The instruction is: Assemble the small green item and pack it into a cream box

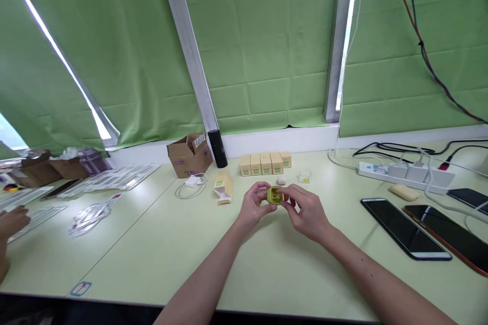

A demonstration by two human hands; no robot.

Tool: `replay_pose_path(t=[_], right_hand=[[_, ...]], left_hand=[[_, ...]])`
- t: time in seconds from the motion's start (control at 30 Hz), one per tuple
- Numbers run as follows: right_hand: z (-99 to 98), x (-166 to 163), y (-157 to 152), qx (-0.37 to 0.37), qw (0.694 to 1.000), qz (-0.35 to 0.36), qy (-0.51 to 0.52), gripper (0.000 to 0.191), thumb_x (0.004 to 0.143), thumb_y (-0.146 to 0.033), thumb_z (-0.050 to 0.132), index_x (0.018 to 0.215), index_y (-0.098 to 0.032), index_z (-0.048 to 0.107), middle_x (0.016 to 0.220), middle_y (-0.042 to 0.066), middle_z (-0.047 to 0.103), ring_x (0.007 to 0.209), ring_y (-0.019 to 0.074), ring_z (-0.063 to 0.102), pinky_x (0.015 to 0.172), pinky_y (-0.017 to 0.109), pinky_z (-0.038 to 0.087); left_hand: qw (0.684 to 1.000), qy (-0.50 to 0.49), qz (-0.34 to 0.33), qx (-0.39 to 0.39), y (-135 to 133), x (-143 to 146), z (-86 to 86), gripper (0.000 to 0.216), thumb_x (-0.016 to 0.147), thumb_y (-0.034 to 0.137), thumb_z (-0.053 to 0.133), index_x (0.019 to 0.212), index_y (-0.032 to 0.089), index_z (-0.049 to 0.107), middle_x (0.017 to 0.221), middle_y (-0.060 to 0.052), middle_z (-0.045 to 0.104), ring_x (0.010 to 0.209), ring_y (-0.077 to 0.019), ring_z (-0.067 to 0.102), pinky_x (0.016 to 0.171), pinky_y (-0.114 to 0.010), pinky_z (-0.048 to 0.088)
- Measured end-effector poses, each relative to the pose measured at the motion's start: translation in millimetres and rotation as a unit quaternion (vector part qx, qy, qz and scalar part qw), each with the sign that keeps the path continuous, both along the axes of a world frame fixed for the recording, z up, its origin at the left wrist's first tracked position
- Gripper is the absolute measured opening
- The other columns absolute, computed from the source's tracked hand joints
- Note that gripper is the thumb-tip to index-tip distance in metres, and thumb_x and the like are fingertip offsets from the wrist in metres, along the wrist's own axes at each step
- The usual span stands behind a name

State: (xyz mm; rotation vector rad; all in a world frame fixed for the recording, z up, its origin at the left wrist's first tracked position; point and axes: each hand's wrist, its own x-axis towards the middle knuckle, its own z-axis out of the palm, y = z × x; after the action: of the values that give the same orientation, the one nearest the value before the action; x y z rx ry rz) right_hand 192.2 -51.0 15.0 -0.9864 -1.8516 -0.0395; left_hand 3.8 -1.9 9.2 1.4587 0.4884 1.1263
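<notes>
Green, the small case sits pinched between the left hand and right hand. Fingers hide most of it; its inside is unclear.

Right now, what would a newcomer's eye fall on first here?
First, the left hand and right hand in the middle, together holding a small yellow-green case. Behind them stands a row of small boxes below the green blinds; two dark phones lie at the right.
</notes>
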Motion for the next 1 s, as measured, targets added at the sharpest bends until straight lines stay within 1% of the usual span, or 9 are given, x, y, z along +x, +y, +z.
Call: replay_pose_path(t=[0.13,0.23,0.33,0.43,0.53,0.73,1.0], right_hand=[[-4.0,0,3,0.006,1.000,-0.025,0.006,0.023,0.095,-0.016,0.058,0.113,-0.024,0.069,0.103,0.006,0.072,0.081,0.0174,0.066,0.059,0.027,0.049],[-6.4,0,5,0.024,0.999,-0.038,-0.005,0.024,0.095,-0.017,0.059,0.114,-0.026,0.070,0.099,0.006,0.073,0.087,0.0194,0.068,0.061,0.028,0.050],[-6.9,0,5,0.045,0.997,-0.050,-0.032,0.022,0.095,-0.015,0.060,0.111,-0.026,0.071,0.094,0.005,0.072,0.086,0.0193,0.067,0.063,0.029,0.050],[-7.5,-1,4,0.057,0.995,-0.066,-0.050,0.020,0.095,-0.014,0.059,0.106,-0.025,0.072,0.091,0.005,0.072,0.083,0.0179,0.066,0.060,0.027,0.047],[-9.0,-2,5,0.059,0.994,-0.075,-0.057,0.019,0.095,-0.013,0.058,0.102,-0.024,0.071,0.091,0.005,0.071,0.083,0.0172,0.066,0.058,0.026,0.044],[-9.9,-5,5,0.052,0.993,-0.084,-0.061,0.019,0.095,-0.012,0.055,0.098,-0.023,0.071,0.089,0.004,0.070,0.081,0.0161,0.063,0.054,0.025,0.038],[-12.4,-5,7,0.061,0.994,-0.078,-0.054,0.017,0.096,-0.012,0.057,0.095,-0.022,0.070,0.087,0.004,0.069,0.082,0.0158,0.062,0.056,0.026,0.039]], left_hand=[[1.000,-0.001,0.026,0.000,0,0,1.7,0.057,0.067,0.026,0.094,0.109,0.021,0.057,0.112,-0.010,0.076,0.097,-0.0226,0.072,0.089,-0.037,0.052],[0.999,0.010,0.030,0.007,-1,0,1.8,0.058,0.065,0.025,0.095,0.109,0.020,0.058,0.108,-0.009,0.076,0.096,-0.0231,0.072,0.088,-0.036,0.052],[1.000,0.017,0.021,0.012,-2,2,1.4,0.059,0.065,0.025,0.095,0.109,0.019,0.058,0.109,-0.011,0.076,0.097,-0.0236,0.072,0.089,-0.037,0.053],[0.999,0.022,0.016,0.017,-3,3,1.7,0.058,0.065,0.024,0.094,0.109,0.019,0.057,0.115,-0.012,0.075,0.100,-0.0246,0.072,0.090,-0.038,0.053],[0.999,0.025,0.012,0.025,-4,3,2.5,0.057,0.066,0.024,0.094,0.108,0.020,0.056,0.116,-0.012,0.076,0.100,-0.0244,0.073,0.092,-0.039,0.053],[0.999,0.037,0.020,0.033,-5,3,3.5,0.056,0.065,0.021,0.093,0.107,0.020,0.056,0.112,-0.010,0.077,0.098,-0.0239,0.073,0.092,-0.038,0.052],[0.998,0.040,0.024,0.033,-7,4,4.6,0.055,0.065,0.020,0.093,0.106,0.020,0.056,0.108,-0.008,0.076,0.099,-0.0238,0.073,0.091,-0.038,0.053]])
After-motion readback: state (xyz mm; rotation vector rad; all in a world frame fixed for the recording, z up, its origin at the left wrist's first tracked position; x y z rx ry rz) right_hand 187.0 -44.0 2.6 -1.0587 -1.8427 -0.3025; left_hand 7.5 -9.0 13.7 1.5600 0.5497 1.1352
